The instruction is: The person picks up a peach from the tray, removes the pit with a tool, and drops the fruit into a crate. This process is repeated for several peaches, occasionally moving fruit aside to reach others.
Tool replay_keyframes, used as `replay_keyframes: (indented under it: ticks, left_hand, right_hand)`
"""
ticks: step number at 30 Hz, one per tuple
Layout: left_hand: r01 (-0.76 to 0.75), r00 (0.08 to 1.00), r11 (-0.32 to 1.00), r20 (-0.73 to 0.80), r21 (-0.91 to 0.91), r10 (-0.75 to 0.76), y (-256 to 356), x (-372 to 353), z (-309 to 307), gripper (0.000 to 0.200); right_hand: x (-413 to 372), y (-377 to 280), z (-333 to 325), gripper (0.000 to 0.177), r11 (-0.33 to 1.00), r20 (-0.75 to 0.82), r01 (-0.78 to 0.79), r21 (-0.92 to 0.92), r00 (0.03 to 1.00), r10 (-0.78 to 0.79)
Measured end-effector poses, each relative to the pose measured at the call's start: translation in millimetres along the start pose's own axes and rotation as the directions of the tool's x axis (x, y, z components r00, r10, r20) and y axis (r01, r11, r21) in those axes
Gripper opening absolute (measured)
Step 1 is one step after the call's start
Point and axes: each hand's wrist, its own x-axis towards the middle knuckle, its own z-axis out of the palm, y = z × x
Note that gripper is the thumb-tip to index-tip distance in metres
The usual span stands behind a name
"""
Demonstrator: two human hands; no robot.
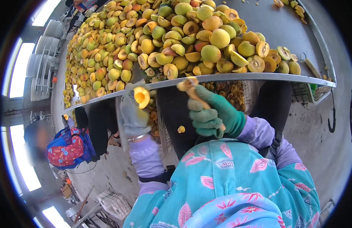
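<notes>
My left hand point(135, 114), in a grey glove, holds a halved yellow peach point(141, 97) with its hollow facing up, just below the table's metal rim. My right hand point(216, 114), in a green glove, is closed round a wooden-handled tool point(199, 98). At the tool's upper end, by the rim, is a blurred brownish-yellow piece of fruit point(188, 82); the tip itself is hidden. A big heap of whole and halved peaches point(183, 34) covers much of the metal table point(259, 11) beyond both hands. A small yellow fruit piece point(181, 129) shows against my dark trouser leg.
The table's raised metal rim point(221, 77) runs in front of me. Crates with fruit pieces point(231, 93) stand below it. Another wooden-handled tool point(312, 68) lies at the table's right end, above a dark hook point(331, 114). A co-worker point(71, 146) sits at the left.
</notes>
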Motion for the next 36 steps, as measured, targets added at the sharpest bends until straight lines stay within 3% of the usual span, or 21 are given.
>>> replay_keyframes:
  ticks: [1,2,4,6,8,9,11,12,14,15,16,17,19,21,23,25,28,31,33,35,36]
  left_hand:
    - [0.02,0.971,0.796,-0.202,0.605,0.129,-3,25,-17,0.034]
    - [0.008,0.938,0.272,-0.102,0.962,0.332,0,27,-11,0.037]
    - [-0.297,0.864,0.218,0.164,0.93,0.476,-17,57,10,0.044]
    - [-0.225,0.947,-0.093,0.24,0.97,0.213,-29,75,57,0.046]
    - [-0.298,0.946,-0.087,0.307,0.95,0.106,-29,84,76,0.042]
    - [-0.336,0.939,-0.088,0.341,0.938,0.047,-30,88,83,0.04]
    - [-0.45,0.88,0.102,0.421,0.887,0.221,-37,82,71,0.04]
    - [-0.508,0.842,0.184,0.439,0.842,0.314,-39,79,63,0.041]
    - [-0.453,0.881,0.677,0.406,0.58,0.241,-24,55,63,0.041]
    - [-0.308,0.902,0.888,0.401,0.342,0.159,-18,43,64,0.042]
    - [-0.127,0.903,0.99,0.42,0.064,0.088,-11,32,67,0.043]
    - [-0.008,0.895,1.0,0.446,-0.013,0.012,-4,20,70,0.035]
    - [-0.473,0.812,0.853,0.484,0.221,0.325,-29,27,66,0.031]
    - [-0.804,0.595,0.439,0.536,0.402,0.599,-40,23,74,0.032]
    - [-0.653,0.734,0.702,0.465,0.283,0.495,-40,9,88,0.034]
    - [-0.726,0.687,0.535,0.443,0.432,0.576,-49,11,90,0.032]
    - [-0.49,0.831,0.852,0.395,0.184,0.392,-52,11,98,0.028]
    - [-0.699,0.712,0.64,0.387,0.318,0.586,-42,2,107,0.03]
    - [-0.418,0.868,0.908,0.287,-0.019,0.406,-41,0,113,0.037]
    - [-0.249,0.92,0.952,0.265,-0.178,0.29,-41,-2,116,0.044]
    - [-0.261,0.92,0.953,0.26,-0.156,0.294,-41,-3,116,0.047]
  right_hand:
    - [-16,-10,-28,0.041,0.994,-0.277,0.098,0.047,0.958,-0.081]
    - [-26,-15,-51,0.041,0.977,-0.536,0.2,0.069,0.833,-0.133]
    - [-31,-8,-53,0.039,0.99,-0.648,0.107,-0.09,0.749,-0.14]
    - [-34,-4,-41,0.038,0.958,-0.738,-0.018,-0.285,0.642,-0.207]
    - [-27,-9,-10,0.039,0.85,-0.758,-0.135,-0.509,0.538,-0.369]
    - [-22,-9,-11,0.038,0.697,-0.682,-0.201,-0.688,0.508,-0.526]
    - [-8,-5,-22,0.038,0.302,-0.45,-0.354,-0.885,0.487,-0.749]
    - [-1,-6,-21,0.039,0.055,-0.238,-0.348,-0.936,0.51,-0.827]
    - [12,-8,-11,0.04,-0.42,0.187,-0.324,-0.848,0.559,-0.808]
    - [15,-14,-5,0.044,-0.435,0.11,-0.388,-0.812,0.631,-0.768]
    - [19,-19,-6,0.045,-0.441,0.086,-0.416,-0.795,0.643,-0.761]
    - [24,-24,-8,0.046,-0.451,0.069,-0.441,-0.776,0.651,-0.756]
    - [27,-26,5,0.049,-0.521,0.114,-0.428,-0.738,0.682,-0.723]
    - [26,-21,19,0.05,-0.422,-0.03,-0.488,-0.764,0.68,-0.733]
    - [22,-17,16,0.05,-0.35,-0.102,-0.51,-0.785,0.664,-0.74]
    - [19,-16,3,0.049,-0.32,-0.084,-0.482,-0.815,0.646,-0.759]
    - [17,-11,-1,0.047,-0.298,-0.031,-0.432,-0.851,0.609,-0.793]
    - [20,-6,-7,0.045,-0.306,0.041,-0.428,-0.85,0.526,-0.849]
    - [20,-4,-4,0.045,-0.309,0.009,-0.485,-0.818,0.527,-0.85]
    - [20,-3,-1,0.045,-0.299,-0.004,-0.503,-0.811,0.516,-0.857]
    - [21,-1,-1,0.045,-0.288,-0.001,-0.492,-0.822,0.506,-0.862]
